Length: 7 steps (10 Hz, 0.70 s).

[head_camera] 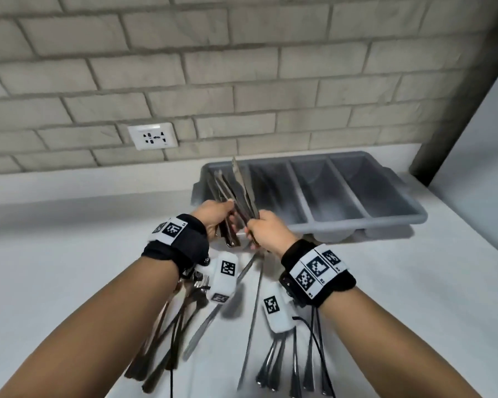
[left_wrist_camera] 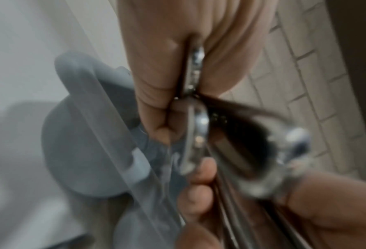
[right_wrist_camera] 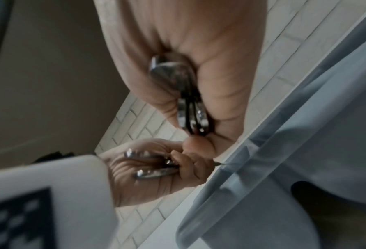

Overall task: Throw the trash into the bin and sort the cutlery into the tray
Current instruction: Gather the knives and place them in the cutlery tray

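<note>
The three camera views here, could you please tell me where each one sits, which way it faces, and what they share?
Head: worn on the head, looking forward and down at the counter; both forearms, left hand and right hand hold knives before the grey tray.
Left wrist: along the left palm toward the tray and brick wall.
Right wrist: along the right palm; the left hand shows below.
Shared: all three show the tray, both hands and the gripped cutlery.

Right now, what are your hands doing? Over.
Left hand and right hand each gripping knives. Gray tray just ahead, compartments look empty. More cutlery on counter.
</note>
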{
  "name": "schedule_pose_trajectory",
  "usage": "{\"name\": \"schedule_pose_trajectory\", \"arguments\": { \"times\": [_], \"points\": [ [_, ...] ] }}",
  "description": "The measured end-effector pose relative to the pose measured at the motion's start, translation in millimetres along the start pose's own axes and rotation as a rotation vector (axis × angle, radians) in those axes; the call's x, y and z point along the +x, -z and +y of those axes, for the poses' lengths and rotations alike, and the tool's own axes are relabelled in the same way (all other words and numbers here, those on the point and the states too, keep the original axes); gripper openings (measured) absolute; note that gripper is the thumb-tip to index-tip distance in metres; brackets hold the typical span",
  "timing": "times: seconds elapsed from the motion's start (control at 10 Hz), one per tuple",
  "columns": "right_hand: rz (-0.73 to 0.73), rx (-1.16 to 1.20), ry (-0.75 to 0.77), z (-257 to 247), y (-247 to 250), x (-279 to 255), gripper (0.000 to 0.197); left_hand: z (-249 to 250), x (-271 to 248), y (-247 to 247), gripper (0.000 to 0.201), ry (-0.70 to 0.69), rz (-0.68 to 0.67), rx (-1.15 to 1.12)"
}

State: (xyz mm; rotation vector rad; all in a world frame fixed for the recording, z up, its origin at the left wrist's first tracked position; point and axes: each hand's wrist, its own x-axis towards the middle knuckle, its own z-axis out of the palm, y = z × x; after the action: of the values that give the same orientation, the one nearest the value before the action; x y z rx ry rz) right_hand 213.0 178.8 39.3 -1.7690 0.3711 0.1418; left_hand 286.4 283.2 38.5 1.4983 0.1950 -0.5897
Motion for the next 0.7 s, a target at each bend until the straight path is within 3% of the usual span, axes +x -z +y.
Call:
{"name": "schedule_pose_trajectory", "arguments": {
  "times": [0.2, 0.3, 0.4, 0.5, 0.6, 0.7],
  "points": [
    [0.005, 0.057, -0.109, -19.7, -29.3, 47.4, 0.035, 11.7, 53.1, 20.6, 0.035, 0.094, 0.008, 0.152],
    [-0.008, 0.088, -0.152, -26.8, -32.6, 58.3, 0.03, 11.4, 65.0, 21.1, 0.031, 0.09, -0.007, 0.179],
    [-0.016, -0.017, -0.234, -32.1, -29.3, 67.2, 0.032, 9.3, 81.0, 22.6, 0.05, 0.05, 0.055, 0.235],
    [-0.027, -0.236, -0.243, -34.9, -32.8, 75.9, 0.037, 8.7, 87.6, 23.5, 0.044, 0.035, 0.061, 0.375],
    [0.062, -0.142, -0.384, -31.1, -42.8, 95.3, 0.039, 6.0, 91.2, 23.7, 0.02, 0.032, 0.034, 0.603],
    [0.044, -0.299, -0.359, -28.5, -46.6, 95.5, 0.038, 8.1, 91.7, 21.1, 0.033, 0.037, 0.008, 0.7]
  ]
}}
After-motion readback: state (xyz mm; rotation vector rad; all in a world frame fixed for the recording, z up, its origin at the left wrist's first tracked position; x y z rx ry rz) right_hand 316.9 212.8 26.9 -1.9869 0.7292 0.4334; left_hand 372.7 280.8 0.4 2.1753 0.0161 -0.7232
